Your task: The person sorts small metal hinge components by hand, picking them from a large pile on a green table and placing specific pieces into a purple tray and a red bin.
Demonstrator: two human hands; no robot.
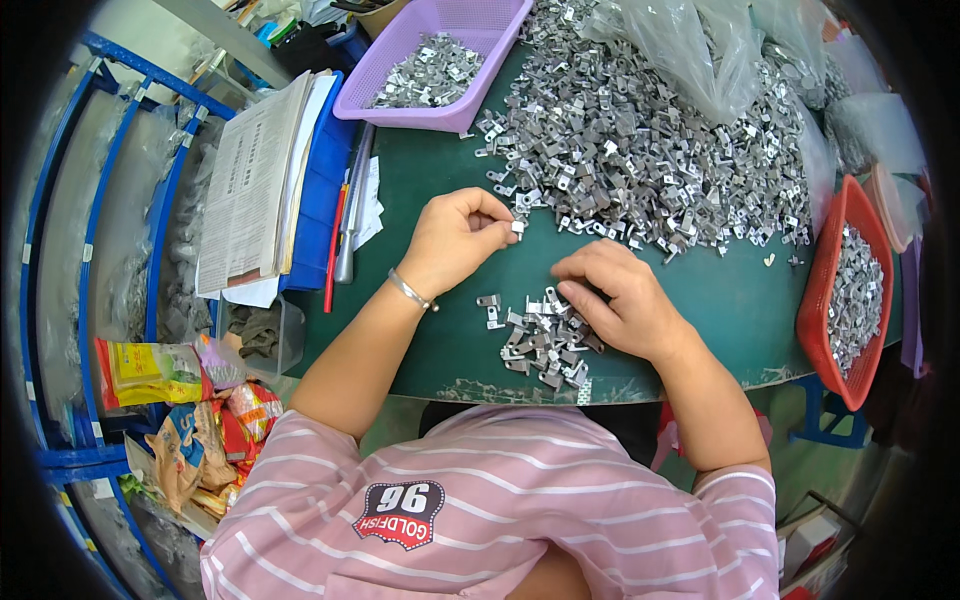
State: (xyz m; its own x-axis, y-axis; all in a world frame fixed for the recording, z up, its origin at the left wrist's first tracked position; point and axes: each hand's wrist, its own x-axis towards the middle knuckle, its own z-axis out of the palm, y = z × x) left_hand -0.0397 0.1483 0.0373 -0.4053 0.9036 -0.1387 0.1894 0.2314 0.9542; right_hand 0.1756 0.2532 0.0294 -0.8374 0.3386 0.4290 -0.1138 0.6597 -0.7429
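Note:
My left hand (455, 240) is closed in a pinch at the near edge of the big heap. Between its thumb and fingertips sits a small bent metal bracket (517, 229). My right hand (622, 303) hovers to the right, fingers loosely curved and thumb a little apart; no part shows in it. Below and beside that hand lies a small pile of silver brackets (545, 340) near the front edge of the green table (440, 340). A large heap of similar metal brackets (640, 140) covers the far middle and right of the tabletop.
A purple basket (490, 90) with metal parts stands far left. On the right is a red basket (812, 310) of brackets. Clear plastic bags (690, 60) lie over the heap. Left are a red pen (334, 250), papers (255, 180) on a blue bin and a blue rack (85, 250).

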